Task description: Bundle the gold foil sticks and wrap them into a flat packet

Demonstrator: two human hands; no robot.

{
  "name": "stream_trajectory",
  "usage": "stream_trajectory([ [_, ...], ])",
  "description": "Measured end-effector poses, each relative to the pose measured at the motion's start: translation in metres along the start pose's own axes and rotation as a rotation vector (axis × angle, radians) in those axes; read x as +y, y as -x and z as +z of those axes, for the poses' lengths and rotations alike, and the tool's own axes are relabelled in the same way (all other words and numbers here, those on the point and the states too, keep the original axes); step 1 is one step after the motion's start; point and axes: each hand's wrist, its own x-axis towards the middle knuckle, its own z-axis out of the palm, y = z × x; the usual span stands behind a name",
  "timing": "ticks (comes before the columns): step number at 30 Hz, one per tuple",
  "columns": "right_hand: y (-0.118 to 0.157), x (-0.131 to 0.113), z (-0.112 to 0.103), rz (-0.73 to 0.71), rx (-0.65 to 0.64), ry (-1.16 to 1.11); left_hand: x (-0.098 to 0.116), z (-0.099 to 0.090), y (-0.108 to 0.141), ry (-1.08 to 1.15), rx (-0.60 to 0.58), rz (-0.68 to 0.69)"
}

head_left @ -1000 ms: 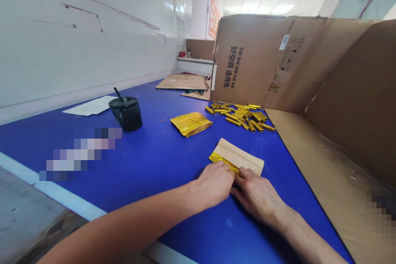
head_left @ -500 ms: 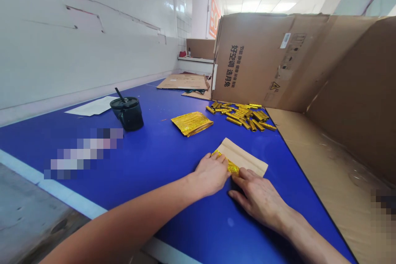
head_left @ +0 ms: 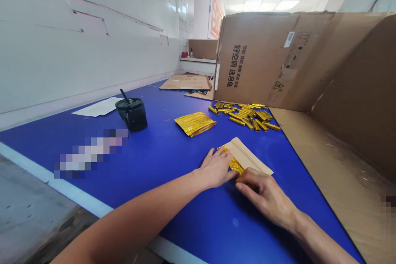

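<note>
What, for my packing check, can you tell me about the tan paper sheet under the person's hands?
The tan kraft paper sheet lies flat and slanted on the blue table, with a crease along its length. It looks matte. Gold holographic foil runs along its near side; whether the foil is tucked under the paper cannot be told. The left hand rests at the near side, against foil and paper, and the right hand touches the near edge with its fingers.

Head-worn view, forward and down, close over the hands
</note>
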Motion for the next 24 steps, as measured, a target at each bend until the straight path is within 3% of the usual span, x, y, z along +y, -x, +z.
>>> stream_trajectory([
  [3,0.0,0.006,-0.002,0.005,0.034,-0.007,-0.001,0.001,0.0,0.017,-0.006,-0.012],
  [8,-0.002,0.009,0.001,0.007,-0.083,0.192,-0.005,0.004,-0.002,0.013,-0.04,-0.013],
  [14,-0.002,0.002,0.008,-0.007,-0.128,0.326,-0.009,0.005,-0.004,-0.025,-0.123,-0.046],
  [21,0.001,-0.012,0.014,-0.029,-0.194,0.414,-0.028,-0.008,-0.021,-0.027,-0.33,0.053],
  [24,0.001,-0.019,0.013,-0.006,-0.232,0.422,-0.035,-0.013,-0.031,-0.037,-0.351,0.04],
])
